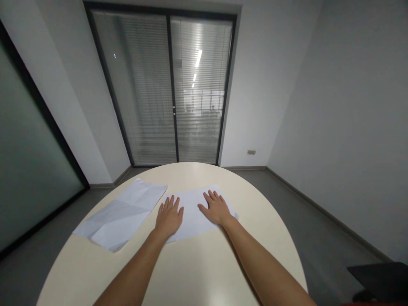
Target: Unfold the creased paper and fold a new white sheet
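Note:
A white sheet of paper (194,212) lies on the round cream table, directly in front of me. My left hand (168,216) rests flat on its left side, fingers stretched out and slightly apart. On the sheet's right side lies my right hand (216,208), palm down with its fingers spread. Neither hand grips anything. Parts of the sheet are hidden beneath both hands. To the left of my left hand is a creased stack of white paper (124,212), apart from the hand, with visible fold lines.
The round table (185,272) has its curved far edge near a glass sliding door (200,93) with blinds. A dark chair-like object (382,276) shows at the lower right. A frosted glass panel (28,157) stands on the left; a plain wall (350,127) is on the right.

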A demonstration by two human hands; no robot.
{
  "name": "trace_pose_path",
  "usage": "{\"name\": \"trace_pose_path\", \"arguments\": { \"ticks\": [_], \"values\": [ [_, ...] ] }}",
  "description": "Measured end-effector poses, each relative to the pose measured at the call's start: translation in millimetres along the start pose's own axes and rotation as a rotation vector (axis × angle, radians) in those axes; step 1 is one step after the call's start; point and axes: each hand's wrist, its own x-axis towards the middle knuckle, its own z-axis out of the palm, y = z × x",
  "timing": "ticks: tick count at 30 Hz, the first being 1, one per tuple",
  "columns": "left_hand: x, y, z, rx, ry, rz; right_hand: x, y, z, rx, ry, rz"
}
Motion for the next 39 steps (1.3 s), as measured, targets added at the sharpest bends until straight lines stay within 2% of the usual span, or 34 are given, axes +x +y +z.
{"name": "trace_pose_path", "arguments": {
  "ticks": [4,7,10,12,15,20,22,24,26,29,32,35,39],
  "values": [
    [5.1,-7.4,-10.5,0.014,0.127,-0.048,1.8,7.1,1.6,-0.013,0.007,0.002],
    [5.8,-1.1,-18.0,-0.067,0.217,0.041,1.5,5.1,3.4,-0.011,0.02,-0.004],
    [3.5,7.3,-15.0,-0.082,0.119,0.155,1.4,4.0,3.0,-0.008,0.022,-0.012],
    [2.1,8.3,-9.2,-0.059,0.026,0.141,2.2,4.9,2.5,-0.009,0.015,-0.024],
    [2.1,3.2,-2.2,-0.031,-0.015,0.097,5.4,10.1,2.0,-0.011,0.012,0.005],
    [3.1,-1.6,-1.3,-0.008,0.015,0.086,9.3,27.5,-6.4,-0.044,0.061,0.289],
    [2.7,0.1,-2.4,-0.008,0.024,0.087,6.9,27.7,-12.5,-0.08,0.119,0.356],
    [2.0,2.2,-3.4,-0.009,0.033,0.082,1.6,17.1,-16.2,-0.106,0.194,0.313],
    [1.5,3.7,-4.0,-0.007,0.044,0.075,-5.5,-3.7,-14.5,-0.083,0.228,0.164],
    [1.2,4.1,-5.1,0.006,0.06,0.058,-16.0,-38.1,-2.3,0.02,0.135,-0.007],
    [1.2,3.5,-6.5,0.014,0.064,0.03,-19.9,-50.5,8.0,0.048,0.01,-0.059],
    [1.4,2.8,-7.8,0.001,0.047,0.025,-15.1,-33.3,5.5,0.011,-0.046,0.036],
    [1.8,1.2,-8.7,-0.018,0.036,0.019,-5.1,0.6,-4.5,-0.041,-0.041,0.209]
  ]
}}
